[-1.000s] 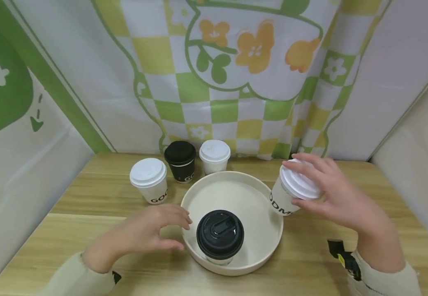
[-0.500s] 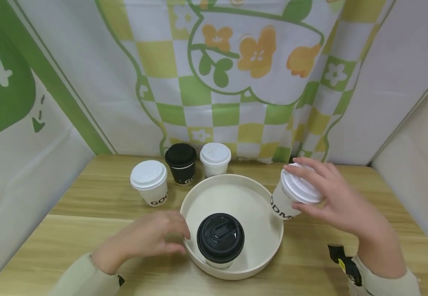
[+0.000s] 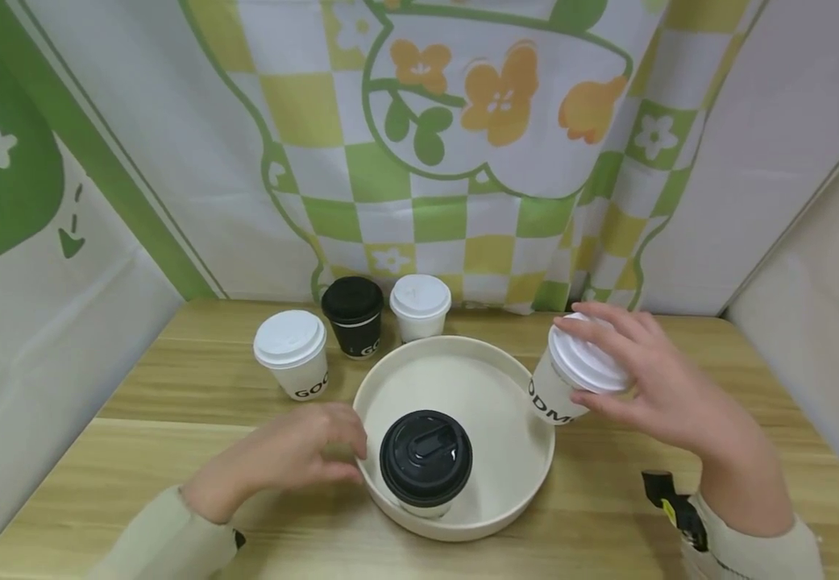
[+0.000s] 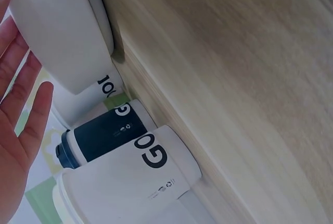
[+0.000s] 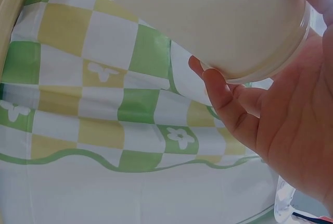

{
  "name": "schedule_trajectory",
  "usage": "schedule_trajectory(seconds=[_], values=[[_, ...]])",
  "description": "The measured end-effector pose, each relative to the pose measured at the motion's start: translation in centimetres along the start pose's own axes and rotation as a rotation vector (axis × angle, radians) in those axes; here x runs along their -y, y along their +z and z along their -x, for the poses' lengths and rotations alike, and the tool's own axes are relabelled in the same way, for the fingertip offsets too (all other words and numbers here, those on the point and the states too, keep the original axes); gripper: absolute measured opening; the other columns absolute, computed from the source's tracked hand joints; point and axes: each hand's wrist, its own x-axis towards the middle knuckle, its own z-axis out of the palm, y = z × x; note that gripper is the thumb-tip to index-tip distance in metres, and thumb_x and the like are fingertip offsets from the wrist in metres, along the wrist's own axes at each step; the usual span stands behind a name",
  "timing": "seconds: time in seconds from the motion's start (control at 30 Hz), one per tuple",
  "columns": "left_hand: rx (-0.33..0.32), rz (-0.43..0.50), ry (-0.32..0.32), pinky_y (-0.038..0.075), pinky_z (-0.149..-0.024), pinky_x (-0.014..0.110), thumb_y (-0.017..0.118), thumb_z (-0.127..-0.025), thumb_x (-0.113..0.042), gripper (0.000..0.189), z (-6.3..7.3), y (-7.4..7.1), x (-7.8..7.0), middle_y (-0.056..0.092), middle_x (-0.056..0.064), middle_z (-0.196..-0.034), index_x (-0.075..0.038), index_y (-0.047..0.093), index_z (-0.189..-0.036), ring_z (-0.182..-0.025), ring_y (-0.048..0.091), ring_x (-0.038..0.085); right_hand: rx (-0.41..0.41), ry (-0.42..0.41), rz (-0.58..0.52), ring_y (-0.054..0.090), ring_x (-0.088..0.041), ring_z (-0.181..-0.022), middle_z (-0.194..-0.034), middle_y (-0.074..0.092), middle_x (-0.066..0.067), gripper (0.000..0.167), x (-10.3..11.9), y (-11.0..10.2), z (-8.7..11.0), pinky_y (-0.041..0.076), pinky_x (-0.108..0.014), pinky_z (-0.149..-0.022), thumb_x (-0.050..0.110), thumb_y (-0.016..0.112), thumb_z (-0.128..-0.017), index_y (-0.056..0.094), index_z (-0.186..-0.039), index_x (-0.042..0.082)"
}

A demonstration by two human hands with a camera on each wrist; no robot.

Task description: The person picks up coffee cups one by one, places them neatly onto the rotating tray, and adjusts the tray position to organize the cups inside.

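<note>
In the head view, a round cream tray (image 3: 492,403) lies on the wooden table. On it stands a white paper cup with a black lid (image 3: 426,459). My left hand (image 3: 296,455) is at the tray's left rim, its fingers beside the side wall. The left wrist view has those fingers (image 4: 36,114) loosely extended along the pale tray wall (image 4: 62,26). My right hand (image 3: 651,379) grips a white-lidded paper cup (image 3: 557,391) around its lid, tilted, overlapping the tray's right rim. The right wrist view shows fingers (image 5: 223,96) curled at this cup's lid edge.
Behind the tray's left side stand a white-lidded cup (image 3: 292,354), a black cup (image 3: 354,318) and a smaller white cup (image 3: 421,306). A green-and-yellow checked curtain (image 3: 441,217) hangs along the table's back edge.
My left fingers have drawn back from over the tray's left edge to beside its rim. The black-lidded cup appears slightly farther left. My right hand keeps its grip with little movement.
</note>
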Motion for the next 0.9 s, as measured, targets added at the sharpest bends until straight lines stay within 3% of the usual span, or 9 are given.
schedule_trajectory(seconds=[0.3,0.9], values=[[0.013,0.053,-0.057,0.055,-0.086,0.031,0.080,-0.080,-0.024,0.014,-0.1,-0.2,0.9,0.071,-0.007,-0.095,-0.016,0.074,-0.090,-0.094,0.065,0.010,0.000,-0.006,-0.004,0.046,-0.021,-0.113,-0.147,0.048,-0.002,0.077,0.1,0.0,-0.1,0.048,-0.044,-0.081,0.019,0.086,-0.075,0.052,-0.143,0.028],[0.018,0.135,-0.059,0.057,-0.091,0.036,0.082,-0.078,-0.019,0.015,-0.2,-0.4,2.4,0.074,0.005,-0.102,-0.015,0.075,-0.091,-0.100,0.068,0.020,0.052,-0.017,-0.011,0.045,-0.027,-0.118,-0.147,0.047,-0.004,0.074,0.5,0.4,-0.1,0.051,-0.050,-0.084,0.023,0.085,-0.076,0.052,-0.142,0.030]])
